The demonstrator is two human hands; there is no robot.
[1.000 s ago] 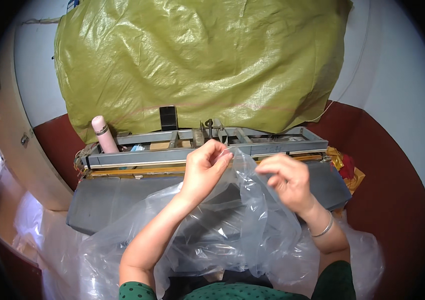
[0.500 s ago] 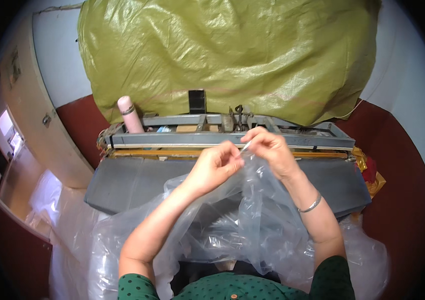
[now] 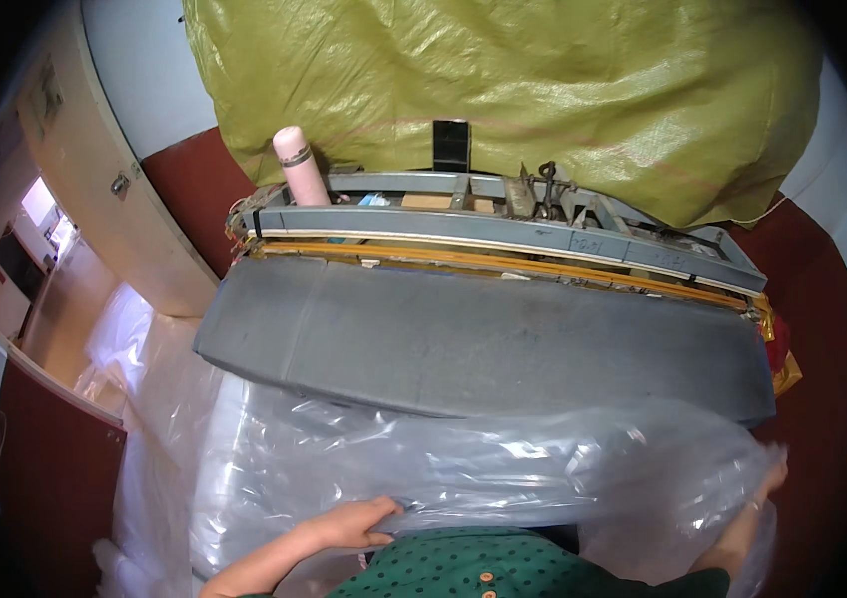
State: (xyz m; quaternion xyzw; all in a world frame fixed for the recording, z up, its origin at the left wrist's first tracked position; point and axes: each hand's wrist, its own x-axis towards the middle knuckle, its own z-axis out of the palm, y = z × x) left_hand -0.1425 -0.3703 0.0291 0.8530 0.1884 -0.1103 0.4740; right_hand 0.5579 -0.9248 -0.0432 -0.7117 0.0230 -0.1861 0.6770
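A wide see-through plastic film (image 3: 503,458) is spread across my lap, crinkled and shiny, below the grey padded board of the machine. My left hand (image 3: 358,522) is low, left of centre, with its fingers closed on the film's near edge. Far out to the right, my right hand (image 3: 770,480) grips the other end of the film. That hand is partly hidden and slightly blurred, and its wrist shows through the plastic. Between the two hands the film is drawn out sideways.
Ahead is a long metal-framed machine (image 3: 503,227) with an orange strip and a grey padded board (image 3: 503,334). A pink flask (image 3: 301,167) leans in its frame. Behind hangs a yellow-green tarpaulin (image 3: 523,70). More plastic film (image 3: 159,409) lies at left by the open door (image 3: 104,149).
My hands were raised together over the machine, pinching the film. Now they are lower and far apart, the right one out to the right, with the film spread between them. The view has shifted.
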